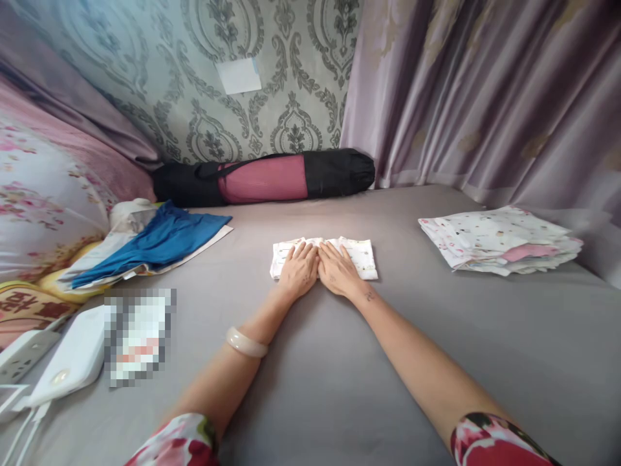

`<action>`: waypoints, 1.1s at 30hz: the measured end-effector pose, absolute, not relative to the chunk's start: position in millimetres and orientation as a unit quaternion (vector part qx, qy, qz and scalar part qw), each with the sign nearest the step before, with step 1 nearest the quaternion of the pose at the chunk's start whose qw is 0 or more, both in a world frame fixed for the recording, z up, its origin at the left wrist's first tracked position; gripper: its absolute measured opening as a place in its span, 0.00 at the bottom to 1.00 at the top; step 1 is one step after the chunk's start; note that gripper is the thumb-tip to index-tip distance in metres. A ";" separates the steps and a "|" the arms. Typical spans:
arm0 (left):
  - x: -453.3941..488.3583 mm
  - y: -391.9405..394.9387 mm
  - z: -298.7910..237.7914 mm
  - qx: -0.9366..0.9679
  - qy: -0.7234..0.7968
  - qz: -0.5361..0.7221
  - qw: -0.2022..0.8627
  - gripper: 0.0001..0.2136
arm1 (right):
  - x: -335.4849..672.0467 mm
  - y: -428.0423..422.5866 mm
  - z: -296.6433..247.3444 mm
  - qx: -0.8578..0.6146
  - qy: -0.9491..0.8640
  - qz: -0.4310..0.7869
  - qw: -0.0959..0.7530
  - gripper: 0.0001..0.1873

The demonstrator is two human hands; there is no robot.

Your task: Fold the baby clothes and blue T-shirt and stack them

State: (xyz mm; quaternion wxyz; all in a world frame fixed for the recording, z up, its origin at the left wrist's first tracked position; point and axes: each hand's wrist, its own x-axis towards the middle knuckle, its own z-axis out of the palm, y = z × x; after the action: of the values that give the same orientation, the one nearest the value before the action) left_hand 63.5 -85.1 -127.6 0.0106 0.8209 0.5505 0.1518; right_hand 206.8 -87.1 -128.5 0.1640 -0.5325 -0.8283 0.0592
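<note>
A small folded white cloth [365,257] with a fine print lies on the grey bed sheet [320,375], straight in front of me. My left hand [299,270] rests flat on its left half, fingers stretched out and pointing away. On the middle and right of the cloth lies my right hand [336,269], also flat with fingers extended. The two hands touch or nearly touch at the thumbs. Both palms hide the cloth's middle. Off to the right sits a stack of folded printed cloths [499,236], white with a bit of pink.
A black and pink roll-shaped bag [264,178] lies along the wall. At left are blue and white clothes [160,239], a floral pillow [43,175], a white power bank [72,353] with cables, a power strip [24,356] and a blurred-out item [140,336]. Curtains [466,90] hang at right.
</note>
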 end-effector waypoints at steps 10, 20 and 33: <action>56.8 -79.3 -135.4 0.803 0.590 0.077 -0.025 0.25 | 216.6 -77.8 -133.9 -0.559 -0.813 0.054 0.154 0.29; 34.4 -78.4 -134.2 0.761 0.645 0.071 0.000 0.28 | 234.5 -75.9 -134.5 -0.629 -0.767 0.037 0.124 0.32; 18.2 -77.7 -135.1 0.722 0.684 0.098 0.040 0.28 | 263.6 -70.8 -133.2 -0.729 -0.678 0.044 0.084 0.34</action>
State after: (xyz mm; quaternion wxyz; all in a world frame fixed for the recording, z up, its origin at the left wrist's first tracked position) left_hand 18.2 -77.7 -135.1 0.0398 0.7220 0.6838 0.0976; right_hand 263.6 -70.8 -133.2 0.0835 -0.7290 -0.6780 0.0439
